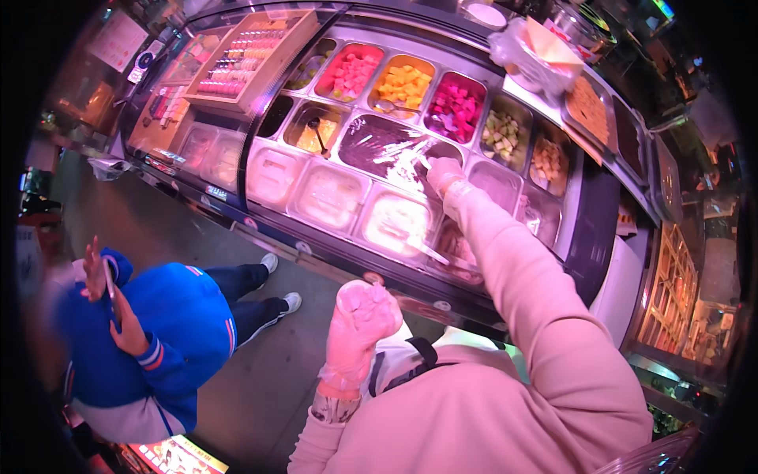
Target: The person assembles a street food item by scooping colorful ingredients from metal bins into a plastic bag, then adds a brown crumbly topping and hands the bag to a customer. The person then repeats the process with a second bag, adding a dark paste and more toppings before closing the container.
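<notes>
My right hand (444,175), in a clear plastic glove, reaches over the counter to the right edge of a wide pan of dark food (371,142). Its fingers are closed at a whitish end whose kind I cannot make out. Shiny clear film (403,158) with bright glare lies over that pan. Close to my body, my left hand (365,316) is raised in a loose plastic glove with its fingers curled shut; whatever is inside them is hidden. Just in front of my right forearm sits a pan of white food (395,223) with a pale utensil handle (433,253).
Steel pans hold pink cubes (353,73), yellow cubes (401,82) with a spoon, magenta cubes (455,107) and green pieces (504,130). A wooden tray (245,59) stands far left. A person in a blue jacket (178,316) stands left, holding a phone.
</notes>
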`<state>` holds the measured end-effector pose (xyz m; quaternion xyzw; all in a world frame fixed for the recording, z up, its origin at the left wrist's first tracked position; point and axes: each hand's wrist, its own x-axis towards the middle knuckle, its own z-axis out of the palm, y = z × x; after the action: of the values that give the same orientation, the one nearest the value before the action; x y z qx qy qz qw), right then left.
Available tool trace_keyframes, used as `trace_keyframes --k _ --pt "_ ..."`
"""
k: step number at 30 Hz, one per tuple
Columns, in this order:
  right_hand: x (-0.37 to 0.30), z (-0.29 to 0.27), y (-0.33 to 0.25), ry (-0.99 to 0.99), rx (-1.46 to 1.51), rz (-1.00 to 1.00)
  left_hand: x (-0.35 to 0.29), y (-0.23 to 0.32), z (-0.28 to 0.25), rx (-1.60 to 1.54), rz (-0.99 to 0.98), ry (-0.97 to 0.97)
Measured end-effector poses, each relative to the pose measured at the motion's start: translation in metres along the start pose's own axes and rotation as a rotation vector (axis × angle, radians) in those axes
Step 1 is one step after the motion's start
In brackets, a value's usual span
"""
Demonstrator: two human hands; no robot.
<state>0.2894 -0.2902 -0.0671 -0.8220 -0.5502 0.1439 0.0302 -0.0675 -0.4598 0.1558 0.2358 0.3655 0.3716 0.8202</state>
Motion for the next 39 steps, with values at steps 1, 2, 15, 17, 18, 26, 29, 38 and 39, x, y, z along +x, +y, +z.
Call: trace_keyframes --k 1,2,15,17,18,26,29,38,39 --pt "0.012 0.011 -0.008 -0.053 0.009 0.111 0.005 0.007 -0.011 0.038 0.017 0.023" --pt "0.022 0.016 -0.006 -0.25 -0.078 0.121 0.01 0.014 -0.02 0.079 0.03 0.039" --pt "-0.022 -0.049 -0.028 -0.098 -0.071 -0.525 0.081 0.043 -0.077 -0.211 -0.253 -0.153" --pt "-0.012 -0.046 -0.035 -0.127 -0.14 -0.548 0.09 0.04 -0.071 -0.254 -0.296 -0.159" --pt "-0.008 -0.044 -0.037 -0.149 -0.126 -0.582 0.094 0.042 -0.068 -0.256 -0.336 -0.165" --pt "0.002 -0.042 -0.065 -0.136 -0.205 -0.833 0.111 0.029 -0.055 -0.234 -0.374 -0.142" --pt "0.009 -0.045 -0.084 -0.258 -0.286 -0.815 0.116 0.019 -0.06 -0.301 -0.312 -0.292" --pt "0.032 -0.082 -0.132 -0.568 -0.538 -0.794 0.122 0.031 -0.042 -0.363 -0.292 -0.173" --pt "0.035 -0.085 -0.124 -0.563 -0.545 -0.735 0.124 0.029 -0.045 -0.35 -0.26 -0.222"
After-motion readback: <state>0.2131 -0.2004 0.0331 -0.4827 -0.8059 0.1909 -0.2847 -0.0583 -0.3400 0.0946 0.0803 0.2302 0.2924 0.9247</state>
